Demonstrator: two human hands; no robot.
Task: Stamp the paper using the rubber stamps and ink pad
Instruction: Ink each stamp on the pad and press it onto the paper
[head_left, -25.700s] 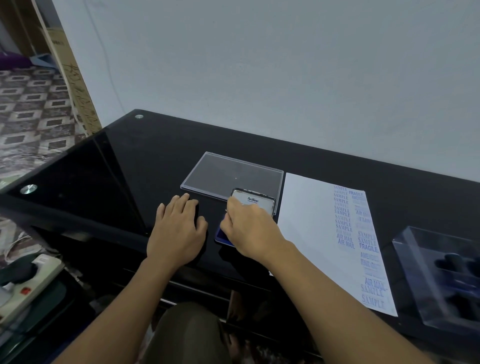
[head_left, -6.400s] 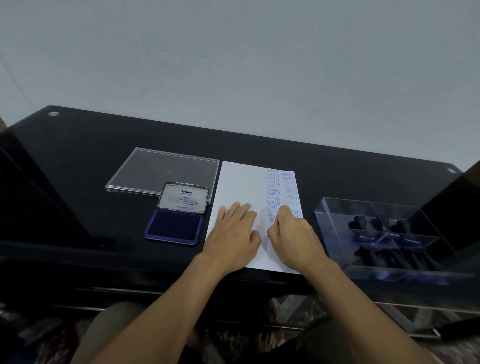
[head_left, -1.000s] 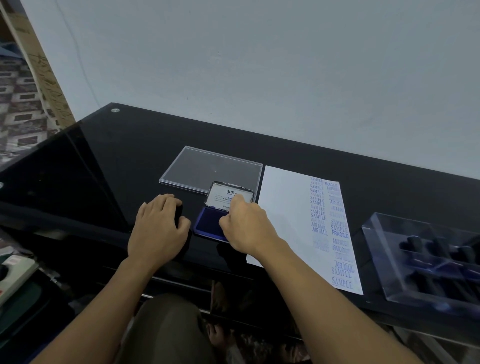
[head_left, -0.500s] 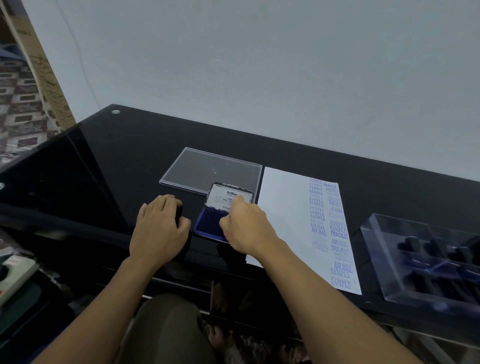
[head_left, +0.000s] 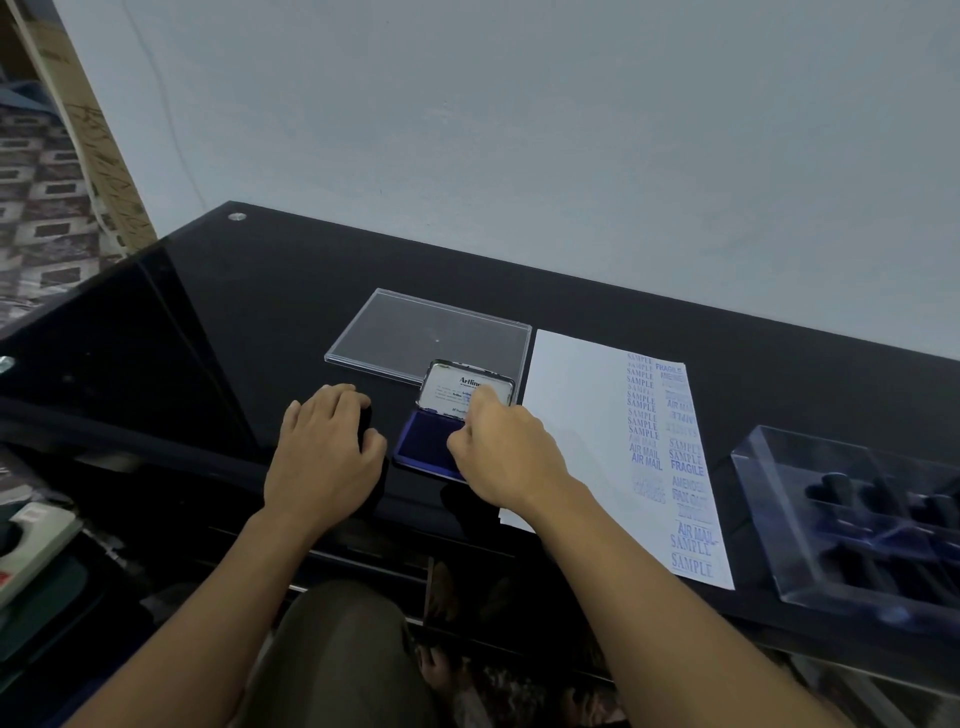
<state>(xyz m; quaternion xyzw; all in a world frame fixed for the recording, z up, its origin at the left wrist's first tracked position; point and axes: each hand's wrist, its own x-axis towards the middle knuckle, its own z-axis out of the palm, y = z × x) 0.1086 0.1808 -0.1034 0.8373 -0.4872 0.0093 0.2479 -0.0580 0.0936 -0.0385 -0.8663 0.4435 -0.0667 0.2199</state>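
The open blue ink pad (head_left: 423, 441) lies on the black glass table (head_left: 234, 312), its labelled lid (head_left: 452, 387) tilted up behind it. My right hand (head_left: 504, 452) is over the pad's right part, fingers curled downward as if pinching a rubber stamp that the hand hides. My left hand (head_left: 322, 457) rests flat on the table just left of the pad and holds nothing. The white paper (head_left: 576, 405) lies to the right of the pad, with two columns of blue prints along its right side.
A flat clear plastic lid (head_left: 415, 332) lies behind the ink pad. A clear plastic box (head_left: 779, 467) with several dark stamps stands at the right of the paper. The table's front edge runs just below my wrists. A grey wall rises behind.
Over the last second both hands have stayed where they were. Six seconds ago both hands were on the paper; now the right is at the ink pad and the left on the table.
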